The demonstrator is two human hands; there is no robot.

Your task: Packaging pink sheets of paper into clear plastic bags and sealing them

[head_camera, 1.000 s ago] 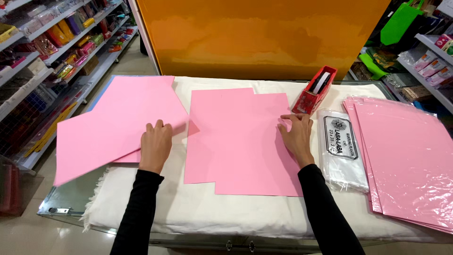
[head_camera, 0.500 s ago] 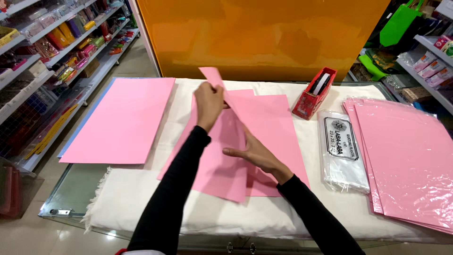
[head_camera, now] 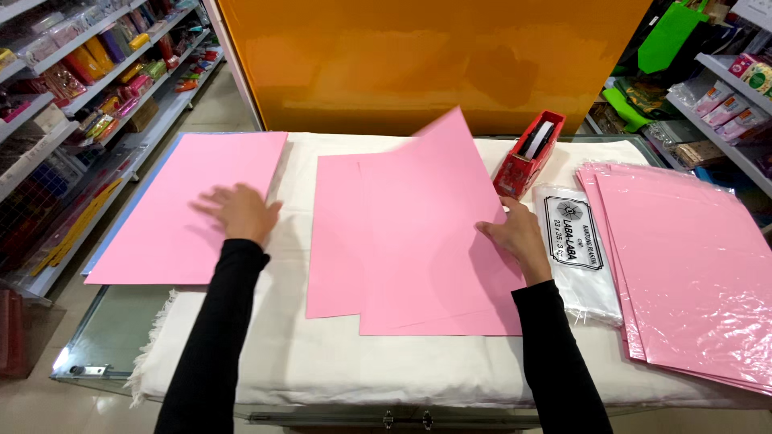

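The right hand (head_camera: 515, 237) pinches the right edge of a pink sheet (head_camera: 434, 233), lifting its far corner off the sheets beneath. The left hand (head_camera: 237, 210), open, rests flat on the pink stack (head_camera: 161, 233) well left of that grip; a red tape dispenser (head_camera: 527, 157) stands just beyond it.

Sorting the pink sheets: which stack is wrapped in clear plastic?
The far-right stack, glossy and crinkled under plastic; the left stack and middle sheets are bare, matte paper.

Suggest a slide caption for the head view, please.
Left hand flat on pink stack; right hand lifts pink sheet.
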